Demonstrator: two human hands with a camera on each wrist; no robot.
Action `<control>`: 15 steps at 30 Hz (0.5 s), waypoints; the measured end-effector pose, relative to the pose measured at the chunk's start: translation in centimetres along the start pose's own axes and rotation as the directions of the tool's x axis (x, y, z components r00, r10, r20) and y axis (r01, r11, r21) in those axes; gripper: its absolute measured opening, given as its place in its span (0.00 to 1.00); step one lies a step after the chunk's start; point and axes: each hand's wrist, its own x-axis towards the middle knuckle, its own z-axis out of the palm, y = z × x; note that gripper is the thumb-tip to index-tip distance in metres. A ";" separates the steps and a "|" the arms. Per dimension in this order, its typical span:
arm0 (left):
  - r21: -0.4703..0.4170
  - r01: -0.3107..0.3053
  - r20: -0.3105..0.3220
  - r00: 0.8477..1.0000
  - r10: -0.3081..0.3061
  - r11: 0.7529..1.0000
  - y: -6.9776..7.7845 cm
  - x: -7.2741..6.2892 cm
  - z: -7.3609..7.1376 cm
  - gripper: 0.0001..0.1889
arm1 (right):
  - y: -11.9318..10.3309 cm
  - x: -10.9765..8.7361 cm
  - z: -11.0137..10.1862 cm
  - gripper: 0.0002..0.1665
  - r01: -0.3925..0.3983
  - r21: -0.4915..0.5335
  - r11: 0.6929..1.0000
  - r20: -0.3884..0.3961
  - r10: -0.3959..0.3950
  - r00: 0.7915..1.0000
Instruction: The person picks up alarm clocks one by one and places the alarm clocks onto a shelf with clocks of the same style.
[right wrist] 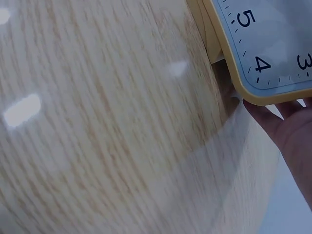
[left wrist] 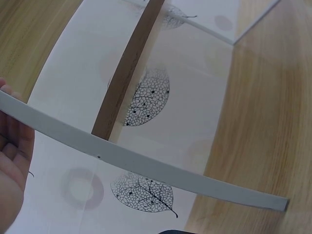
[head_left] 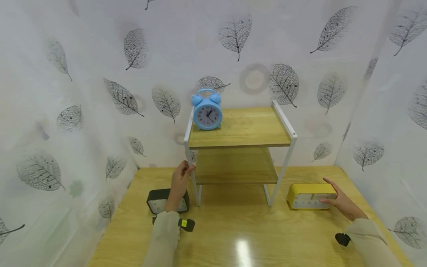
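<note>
Your right hand (head_left: 345,203) is the nearer one to the yellow clock (head_left: 305,200), already at its right end; your left hand (head_left: 179,182) is well apart, over at the shelf (head_left: 248,128). From the right fingers, the clock's body runs off to your left. Its long axis lies side to side across the desk (head_left: 233,226), roughly in line with the shelf's front edge, with the face towards you. It appears to stand on the desk, to the right of the shelf and apart from it.

Your right fingers straddle that end: what looks like the thumb lies across the face, the index finger reaches up past the top corner, and in the right wrist view others go behind the frame. They seem to grip it lightly; how firmly, you cannot tell. Your left fingers are bent in and hold the shelf's left front leg, a little below the top board.

The blue clock (head_left: 208,116) stands upright at the board's left end. The black clock (head_left: 156,205) sits beyond your left forearm, partly hidden.
</note>
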 end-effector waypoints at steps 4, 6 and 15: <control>-0.008 0.014 0.015 1.000 -0.014 1.000 -0.1 -0.1 -0.1 0.08 | 0.2 -0.2 0.1 0.52 0.025 -0.005 1.000 0.007 -0.025 1.000; -0.012 0.016 0.016 1.000 -0.016 1.000 -0.1 -0.1 -0.1 0.08 | 0.2 -0.1 0.0 0.50 0.040 -0.016 0.999 0.013 -0.040 0.999; -0.010 0.005 0.010 1.000 -0.004 1.000 -0.2 0.0 0.0 0.08 | 0.7 0.0 -0.3 0.43 -0.021 0.003 1.000 0.019 0.021 1.000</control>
